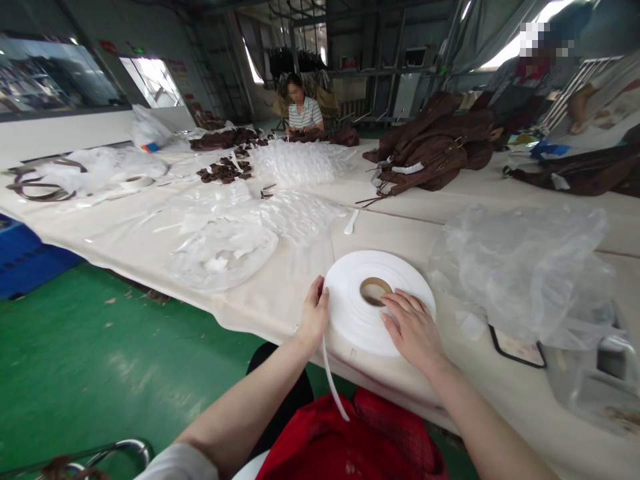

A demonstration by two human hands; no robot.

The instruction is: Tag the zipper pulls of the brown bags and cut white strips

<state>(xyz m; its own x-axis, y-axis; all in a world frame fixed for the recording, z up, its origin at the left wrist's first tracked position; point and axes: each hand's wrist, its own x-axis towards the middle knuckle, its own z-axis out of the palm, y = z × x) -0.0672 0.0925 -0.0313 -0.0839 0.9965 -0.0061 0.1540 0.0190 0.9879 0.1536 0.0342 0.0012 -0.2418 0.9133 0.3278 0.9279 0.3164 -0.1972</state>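
Note:
A wide roll of white tape (pixel 345 300) lies flat on the table around a brown cardboard core (pixel 367 283). My left hand (pixel 314 313) is closed at the roll's left rim, thumb and fingers bent against its edge. From beneath that hand a loose tape end (pixel 333 387) hangs over the table edge towards a red garment on my lap. My right hand (pixel 413 327) rests on top of the roll, its fingers stretched out and the tips close to the core.
Crumpled clear plastic (pixel 530 267) covers the right side, beside a phone-like dark-framed object (pixel 516 347). A small white tool (pixel 351 222) lies behind the roll. Clear bags (pixel 225 253) spread leftward. Brown bags (pixel 435 150) are heaped farther back. A person (pixel 305 115) sits across the table.

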